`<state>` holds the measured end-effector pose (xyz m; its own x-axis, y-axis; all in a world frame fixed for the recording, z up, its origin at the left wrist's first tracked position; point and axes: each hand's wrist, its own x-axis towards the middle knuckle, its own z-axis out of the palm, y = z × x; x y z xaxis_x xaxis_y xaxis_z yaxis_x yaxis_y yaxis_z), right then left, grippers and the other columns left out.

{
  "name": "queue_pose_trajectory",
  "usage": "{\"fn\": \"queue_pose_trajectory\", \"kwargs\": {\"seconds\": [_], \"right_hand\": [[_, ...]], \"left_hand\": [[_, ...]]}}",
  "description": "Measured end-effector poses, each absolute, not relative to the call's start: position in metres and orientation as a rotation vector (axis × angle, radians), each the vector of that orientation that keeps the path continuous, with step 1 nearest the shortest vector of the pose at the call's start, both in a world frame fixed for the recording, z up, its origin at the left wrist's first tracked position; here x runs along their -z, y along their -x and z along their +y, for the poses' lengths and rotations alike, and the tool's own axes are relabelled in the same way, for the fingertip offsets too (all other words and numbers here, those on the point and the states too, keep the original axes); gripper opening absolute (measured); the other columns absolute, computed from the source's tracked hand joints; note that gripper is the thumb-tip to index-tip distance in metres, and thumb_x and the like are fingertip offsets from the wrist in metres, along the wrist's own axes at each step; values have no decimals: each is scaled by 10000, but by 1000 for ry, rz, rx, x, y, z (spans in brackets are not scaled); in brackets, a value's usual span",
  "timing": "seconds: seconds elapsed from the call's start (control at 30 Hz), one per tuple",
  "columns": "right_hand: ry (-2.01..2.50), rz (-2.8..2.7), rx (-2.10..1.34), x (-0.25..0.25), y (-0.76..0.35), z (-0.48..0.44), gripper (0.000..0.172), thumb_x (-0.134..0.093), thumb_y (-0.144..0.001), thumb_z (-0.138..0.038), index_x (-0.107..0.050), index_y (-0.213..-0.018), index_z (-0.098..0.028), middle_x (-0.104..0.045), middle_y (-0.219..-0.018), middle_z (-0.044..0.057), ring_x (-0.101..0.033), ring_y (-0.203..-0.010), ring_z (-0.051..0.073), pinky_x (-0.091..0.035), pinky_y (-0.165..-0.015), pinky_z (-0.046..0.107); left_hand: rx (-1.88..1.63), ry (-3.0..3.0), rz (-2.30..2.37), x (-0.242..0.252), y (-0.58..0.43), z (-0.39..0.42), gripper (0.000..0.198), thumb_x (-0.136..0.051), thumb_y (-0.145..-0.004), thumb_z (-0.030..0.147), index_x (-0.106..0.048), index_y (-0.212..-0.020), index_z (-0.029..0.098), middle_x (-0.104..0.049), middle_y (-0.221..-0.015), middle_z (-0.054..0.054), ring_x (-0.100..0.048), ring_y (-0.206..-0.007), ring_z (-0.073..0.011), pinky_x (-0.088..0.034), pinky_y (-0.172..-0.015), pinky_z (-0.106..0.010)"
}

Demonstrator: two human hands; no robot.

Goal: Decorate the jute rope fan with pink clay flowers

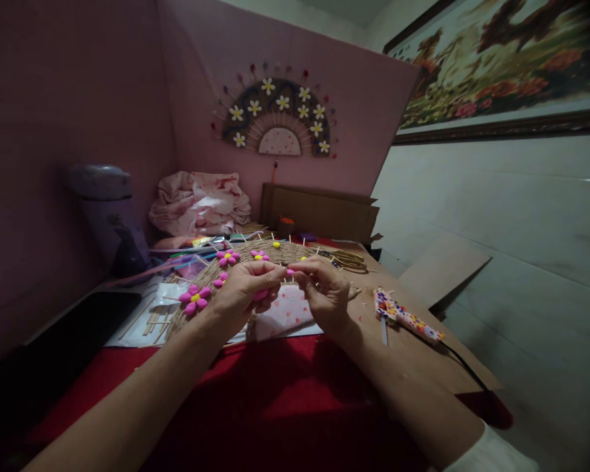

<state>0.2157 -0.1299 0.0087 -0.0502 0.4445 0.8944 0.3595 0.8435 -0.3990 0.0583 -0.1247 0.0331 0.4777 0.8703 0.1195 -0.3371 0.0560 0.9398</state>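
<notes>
Above the fan's middle, both my hands come together with fingertips pinched. A small bright pink clay piece point(290, 272) shows between the fingertips of my left hand point(248, 282) and my right hand point(327, 292). Another pink lump point(261, 295) is visible just under my left fingers; whether I hold it or it lies on the fan, I cannot tell. Beneath is a half-round fan wrapped in brown twine point(297, 252), with thin sticks poking from its edge. Pink flowers with yellow centres point(195, 299) sit on its left part, and a yellow dot point(276, 245) sits near its top.
A floral hot glue gun point(408, 318) lies on the cardboard at right, its cord trailing off. Scissors point(349, 260) rest behind my right hand. At left are a dark phone-like slab point(93, 314) and a purple bottle point(111, 223). A finished fan point(278, 111) hangs on the pink panel.
</notes>
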Motion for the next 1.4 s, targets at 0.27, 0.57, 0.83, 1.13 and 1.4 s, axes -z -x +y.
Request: {"fn": "queue_pose_trajectory", "kwargs": {"seconds": [0.27,0.57,0.83,1.13,1.4], "right_hand": [[641,-1657,-85,-7,-216,-129,86,-610,-830,-214,-667,-892,-228,-612,-799,14,-549,-737,134,-444,-581,255],[624,-1636,-160,-7,-215,-127,100,-633,-812,-211,-680,-894,-243,-598,-800,11,-543,-715,127,-435,-562,251],[651,-1630,-151,-8,-215,-128,48,-636,-811,-224,-680,-827,-224,-589,-762,11,-543,-701,129,-435,-550,254],[650,-1647,-153,-7,-215,-128,112,-641,-810,-243,-671,-916,-227,-611,-827,26,-555,-736,136,-447,-556,253],[671,-1646,-89,-8,-214,-129,52,-646,-802,-244,-681,-837,-229,-592,-773,14,-550,-711,134,-443,-539,250]], "left_hand": [[-967,-1186,554,-32,-58,-123,346,-729,-678,359,-518,-527,131,-453,-447,36,-301,-373,-23,-157,-378,-180],[-964,-1180,541,-30,-58,-123,299,-718,-699,335,-541,-571,132,-440,-443,42,-295,-365,-23,-145,-379,-191],[-943,-1152,528,-30,-59,-123,355,-717,-695,401,-517,-574,133,-438,-446,40,-310,-368,-27,-144,-369,-177],[-935,-1134,544,-33,-59,-124,354,-733,-676,385,-513,-564,131,-440,-436,39,-298,-367,-29,-158,-365,-171],[-981,-1177,589,-32,-60,-124,365,-729,-674,410,-528,-554,130,-451,-440,33,-307,-358,-26,-160,-356,-169]]}}
